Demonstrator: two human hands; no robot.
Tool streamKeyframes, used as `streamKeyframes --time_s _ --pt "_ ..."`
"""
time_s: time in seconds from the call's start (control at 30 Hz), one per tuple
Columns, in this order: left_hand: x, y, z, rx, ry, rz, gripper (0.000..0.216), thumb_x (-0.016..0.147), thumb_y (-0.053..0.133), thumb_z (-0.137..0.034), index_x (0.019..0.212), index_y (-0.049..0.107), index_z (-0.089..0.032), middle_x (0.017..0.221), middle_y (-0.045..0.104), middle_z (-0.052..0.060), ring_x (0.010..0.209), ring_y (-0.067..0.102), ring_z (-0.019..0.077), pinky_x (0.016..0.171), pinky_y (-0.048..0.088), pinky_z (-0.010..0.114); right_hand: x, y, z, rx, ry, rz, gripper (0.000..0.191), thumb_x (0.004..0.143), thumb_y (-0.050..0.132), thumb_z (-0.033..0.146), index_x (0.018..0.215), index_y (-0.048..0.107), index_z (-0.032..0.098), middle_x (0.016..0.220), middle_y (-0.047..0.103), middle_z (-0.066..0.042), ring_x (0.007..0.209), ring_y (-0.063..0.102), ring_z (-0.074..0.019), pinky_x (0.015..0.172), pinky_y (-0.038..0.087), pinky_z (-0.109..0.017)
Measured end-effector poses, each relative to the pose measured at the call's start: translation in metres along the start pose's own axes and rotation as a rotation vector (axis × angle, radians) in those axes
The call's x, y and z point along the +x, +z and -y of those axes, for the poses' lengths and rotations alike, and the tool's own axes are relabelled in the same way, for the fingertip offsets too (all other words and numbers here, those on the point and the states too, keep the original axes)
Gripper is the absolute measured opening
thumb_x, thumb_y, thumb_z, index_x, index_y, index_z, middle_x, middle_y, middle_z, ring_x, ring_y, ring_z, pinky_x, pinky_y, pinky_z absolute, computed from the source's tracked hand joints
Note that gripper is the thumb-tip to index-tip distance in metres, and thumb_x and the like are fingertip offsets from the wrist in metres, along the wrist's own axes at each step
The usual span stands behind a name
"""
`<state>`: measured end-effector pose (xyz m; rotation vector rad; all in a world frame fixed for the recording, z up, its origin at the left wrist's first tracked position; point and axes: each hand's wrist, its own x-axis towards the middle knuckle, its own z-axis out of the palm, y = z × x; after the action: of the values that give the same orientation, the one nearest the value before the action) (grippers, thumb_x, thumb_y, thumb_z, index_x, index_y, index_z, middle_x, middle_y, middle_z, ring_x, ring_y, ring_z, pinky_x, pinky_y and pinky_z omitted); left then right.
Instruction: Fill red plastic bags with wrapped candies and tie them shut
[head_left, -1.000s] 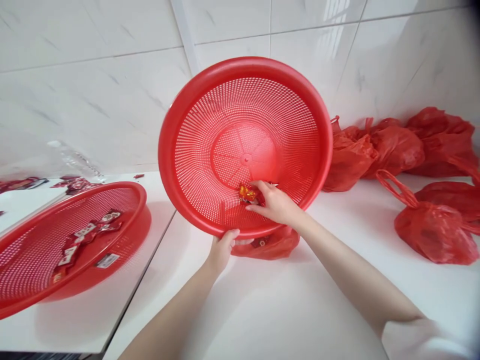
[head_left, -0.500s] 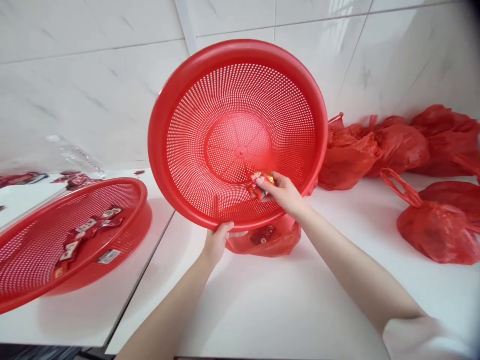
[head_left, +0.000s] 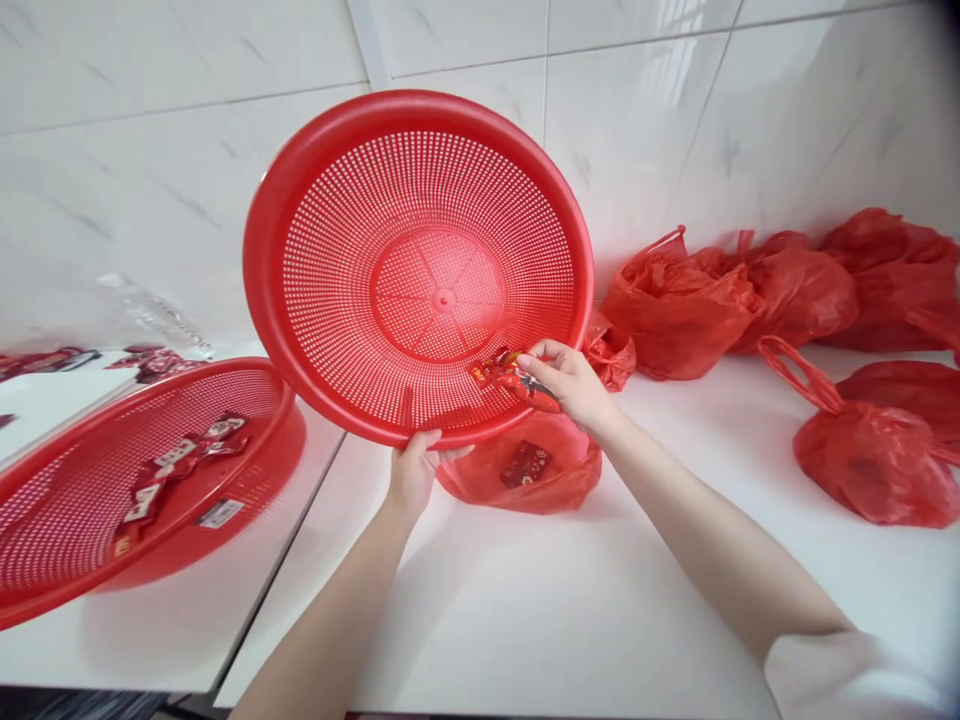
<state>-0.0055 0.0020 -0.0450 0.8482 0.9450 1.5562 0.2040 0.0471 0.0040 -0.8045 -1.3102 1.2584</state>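
Observation:
My left hand [head_left: 415, 470] grips the lower rim of a large red plastic colander [head_left: 330, 225], its thumb over the edge. The colander is tipped up with its inside facing me, and I see no loose pieces in its bottom. At its lower right rim, my right hand [head_left: 570, 385] is closed on shiny red-wrapped candies [head_left: 517, 383]; how many is hidden. Just below the rim lies a red plastic bag [head_left: 555, 480] on the white table, with a dark red printed packet [head_left: 525, 464] showing in it.
A second red colander [head_left: 281, 420] stands at the left with several wrapped candies [head_left: 176, 455] inside. Several filled red bags [head_left: 682, 310] line the wall, and a tied red bag [head_left: 874, 465] sits at right. A clear plastic bottle [head_left: 154, 315] lies at the back left.
The tilted colander and my left hand have moved left, uncovering more of the bag below. My right hand stays near the same spot, now by the colander's rim with the candies still held.

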Motion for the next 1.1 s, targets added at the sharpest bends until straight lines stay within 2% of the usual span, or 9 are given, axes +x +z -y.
streamKeyframes --time_s 0.2,0.37,0.47,0.53,0.63,0.7,0.77,0.9,1.1 --pt "0.007 -0.004 -0.003 -0.009 0.035 -0.044 0.050 0.062 0.067 -0.016 0.111 0.060 -0.021 0.109 0.068 0.006 0.106 0.062 0.0323 0.076 0.059 0.048 -0.006 -0.004 0.000 -0.593 -0.250 0.076 0.037 0.095 0.043 0.048 0.074 0.050 0.019 0.059 0.045 0.004 0.054 0.042 -0.0096 0.055 0.031 -0.023" --pt "0.009 -0.006 -0.003 -0.004 0.095 -0.094 0.043 0.063 0.066 -0.015 0.106 0.063 -0.021 0.110 0.067 0.004 0.105 0.062 0.0305 0.078 0.059 0.048 -0.011 -0.003 0.002 -1.133 -0.253 0.169 0.052 0.098 0.032 0.052 0.064 0.054 0.018 0.060 0.053 -0.002 0.059 0.051 -0.0145 0.057 0.031 -0.027" --pt "0.007 -0.003 0.000 0.002 0.090 -0.099 0.045 0.063 0.067 -0.017 0.107 0.063 -0.022 0.116 0.065 0.004 0.105 0.063 0.0298 0.077 0.059 0.047 -0.011 -0.003 0.001 -1.224 -0.351 0.114 0.041 0.099 0.036 0.043 0.080 0.063 0.018 0.084 0.065 -0.007 0.081 0.059 -0.0189 0.066 0.040 -0.028" --pt "0.003 0.000 0.003 0.003 0.068 -0.080 0.051 0.062 0.068 -0.018 0.112 0.062 -0.022 0.116 0.066 0.005 0.104 0.063 0.0303 0.076 0.060 0.046 -0.011 -0.002 -0.003 -1.258 -0.426 0.097 0.032 0.099 0.039 0.037 0.098 0.065 0.017 0.104 0.065 -0.010 0.097 0.059 -0.0207 0.081 0.043 -0.030" --pt "-0.006 0.006 0.010 0.009 0.021 -0.032 0.057 0.061 0.069 -0.019 0.117 0.060 -0.022 0.110 0.068 0.006 0.101 0.065 0.0315 0.074 0.060 0.046 -0.010 -0.003 -0.014 -1.379 -0.486 0.101 0.041 0.095 0.047 0.041 0.127 0.055 0.015 0.135 0.052 -0.015 0.123 0.047 -0.0273 0.105 0.032 -0.043" --pt "-0.013 0.009 0.015 0.021 -0.024 0.018 0.057 0.063 0.070 -0.021 0.119 0.059 -0.020 0.108 0.070 0.008 0.098 0.067 0.0319 0.074 0.061 0.046 -0.010 -0.003 -0.021 -1.482 -0.460 0.100 0.057 0.092 0.051 0.046 0.138 0.045 0.013 0.145 0.041 -0.019 0.132 0.037 -0.0330 0.109 0.024 -0.051" --pt "-0.019 0.012 0.020 0.040 -0.065 0.056 0.057 0.064 0.070 -0.022 0.120 0.059 -0.019 0.107 0.070 0.009 0.096 0.068 0.0321 0.074 0.061 0.047 -0.011 -0.003 -0.027 -1.556 -0.401 0.120 0.059 0.092 0.050 0.047 0.140 0.043 0.013 0.144 0.042 -0.021 0.129 0.040 -0.0348 0.105 0.028 -0.050" --pt "-0.023 0.012 0.023 0.065 -0.092 0.078 0.059 0.066 0.068 -0.023 0.123 0.057 -0.018 0.112 0.069 0.010 0.096 0.068 0.0328 0.072 0.061 0.047 -0.012 0.000 -0.028 -1.619 -0.316 0.204 0.037 0.095 0.045 0.037 0.124 0.057 0.018 0.116 0.061 -0.016 0.106 0.054 -0.0300 0.088 0.041 -0.042" --pt "-0.022 0.010 0.023 0.079 -0.105 0.075 0.060 0.065 0.068 -0.023 0.123 0.056 -0.019 0.107 0.071 0.009 0.092 0.069 0.0330 0.068 0.061 0.048 -0.011 0.006 -0.030 -1.525 -0.293 0.309 0.030 0.097 0.041 0.037 0.109 0.061 0.018 0.103 0.066 -0.013 0.093 0.061 -0.0265 0.067 0.044 -0.031"
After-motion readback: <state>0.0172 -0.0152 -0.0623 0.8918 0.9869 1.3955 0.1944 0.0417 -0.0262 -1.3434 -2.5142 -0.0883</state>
